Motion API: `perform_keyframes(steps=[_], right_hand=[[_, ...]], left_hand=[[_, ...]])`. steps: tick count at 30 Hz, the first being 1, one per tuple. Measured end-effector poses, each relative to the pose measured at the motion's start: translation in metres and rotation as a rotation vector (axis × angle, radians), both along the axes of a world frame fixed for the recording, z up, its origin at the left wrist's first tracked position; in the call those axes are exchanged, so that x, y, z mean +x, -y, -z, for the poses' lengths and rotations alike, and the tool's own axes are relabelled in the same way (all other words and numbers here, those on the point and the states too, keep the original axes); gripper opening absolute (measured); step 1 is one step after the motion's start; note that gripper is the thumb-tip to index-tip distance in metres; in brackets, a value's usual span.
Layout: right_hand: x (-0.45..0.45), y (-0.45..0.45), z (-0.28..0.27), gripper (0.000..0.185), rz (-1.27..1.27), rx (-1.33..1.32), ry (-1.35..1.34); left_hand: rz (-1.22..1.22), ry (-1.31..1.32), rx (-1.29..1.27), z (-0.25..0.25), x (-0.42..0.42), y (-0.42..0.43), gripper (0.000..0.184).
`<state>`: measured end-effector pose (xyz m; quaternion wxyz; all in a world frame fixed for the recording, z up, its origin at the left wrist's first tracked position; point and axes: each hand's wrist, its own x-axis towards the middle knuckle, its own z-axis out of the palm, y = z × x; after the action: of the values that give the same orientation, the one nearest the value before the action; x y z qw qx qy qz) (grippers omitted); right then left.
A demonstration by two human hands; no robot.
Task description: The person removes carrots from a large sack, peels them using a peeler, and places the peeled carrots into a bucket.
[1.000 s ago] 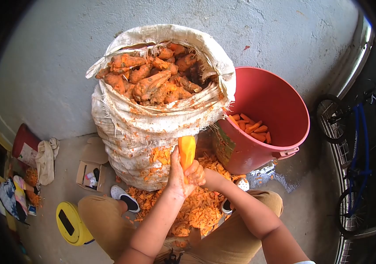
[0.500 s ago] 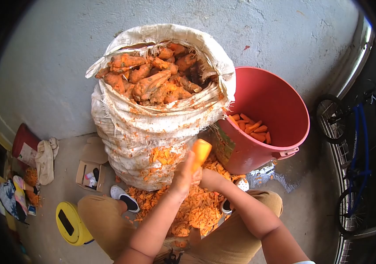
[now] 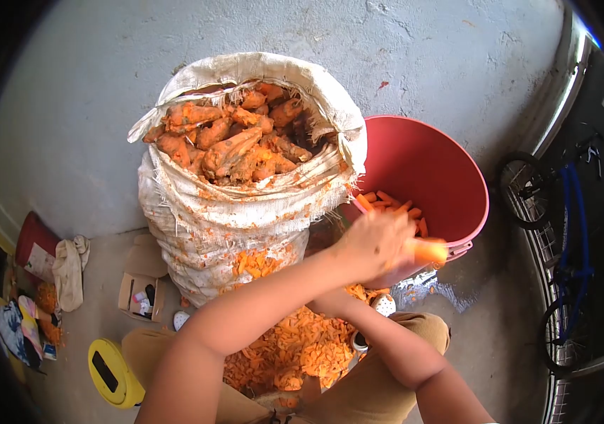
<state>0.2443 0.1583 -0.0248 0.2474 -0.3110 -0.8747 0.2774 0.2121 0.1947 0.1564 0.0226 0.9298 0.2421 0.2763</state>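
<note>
My left hand (image 3: 381, 244) is stretched to the right, closed on a peeled orange carrot (image 3: 428, 251), blurred, at the near rim of the red bucket (image 3: 425, 159). Inside the bucket lie several peeled carrots (image 3: 385, 201). My right hand (image 3: 327, 302) is lower, mostly hidden behind my left forearm; its fingers and anything in them cannot be made out. A white woven sack (image 3: 221, 225), rolled open at the top, stands left of the bucket, full of unpeeled, dirt-marked carrots (image 3: 230, 152). Orange peelings (image 3: 298, 350) are heaped on the floor between my legs.
A yellow round object (image 3: 115, 373) is by my left knee. Behind it sit an open cardboard box (image 3: 138, 297), a light cloth (image 3: 70, 272) and a dark red container (image 3: 33, 244). On the right, a blue bicycle (image 3: 576, 233) is beside a metal grille.
My left hand has carried the carrot rightward from in front of the sack to the bucket's near rim. My right hand no longer grips it and is partly covered. The view has shifted slightly.
</note>
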Motion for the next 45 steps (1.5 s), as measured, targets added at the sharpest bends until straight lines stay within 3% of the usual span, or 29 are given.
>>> perform_keyframes(steps=[2,3,6,10,12,14,16,19,22,30,33,36,42,45], right_hand=[[-0.003,-0.009,0.02,0.022,-0.058,-0.181,0.227],[-0.001,-0.004,-0.011,0.023,-0.042,-0.238,0.302],[0.0,0.0,-0.041,0.023,-0.023,-0.317,0.366],[0.0,0.002,-0.039,0.025,-0.022,-0.3,0.4],[0.0,0.002,-0.037,0.025,-0.036,-0.319,0.414],[0.0,0.004,-0.036,0.026,-0.049,-0.317,0.426],[-0.001,0.005,-0.038,0.026,-0.051,-0.32,0.438],[-0.003,0.005,-0.042,0.025,-0.055,-0.325,0.441],[-0.006,0.004,-0.04,0.026,-0.083,-0.316,0.429],[-0.01,0.0,-0.045,0.026,-0.089,-0.342,0.458],[-0.01,-0.001,-0.042,0.024,-0.069,-0.308,0.412],[-0.01,-0.003,-0.04,0.024,-0.068,-0.314,0.373],[-0.009,-0.008,-0.047,0.026,-0.081,-0.322,0.395],[-0.008,-0.008,-0.043,0.024,-0.065,-0.314,0.359]], left_hand=[[-0.218,0.059,0.063,-0.023,0.003,-0.016,0.038],[-0.269,0.069,0.069,-0.025,0.002,-0.025,0.039],[-0.38,0.019,0.095,-0.028,-0.017,-0.036,0.037],[-0.573,-0.038,0.069,-0.017,-0.068,-0.048,0.031],[-0.748,-0.099,-0.084,-0.02,-0.095,-0.053,0.031],[-0.85,-0.154,-0.014,-0.018,-0.127,-0.056,0.031],[-0.939,-0.101,0.067,-0.02,-0.153,-0.057,0.029],[-1.026,-0.062,-0.031,-0.036,-0.183,-0.06,0.027],[-0.963,-0.005,0.08,-0.046,-0.202,-0.071,0.026],[-0.928,-0.109,0.055,-0.061,-0.208,-0.108,0.028],[-0.972,-0.226,0.275,-0.053,-0.209,-0.13,0.03],[-0.987,-0.429,0.186,-0.062,-0.208,-0.145,0.036],[-1.077,-0.275,-0.204,-0.061,-0.217,-0.181,0.04],[-1.075,-0.162,-0.225,-0.055,-0.22,-0.191,0.039]])
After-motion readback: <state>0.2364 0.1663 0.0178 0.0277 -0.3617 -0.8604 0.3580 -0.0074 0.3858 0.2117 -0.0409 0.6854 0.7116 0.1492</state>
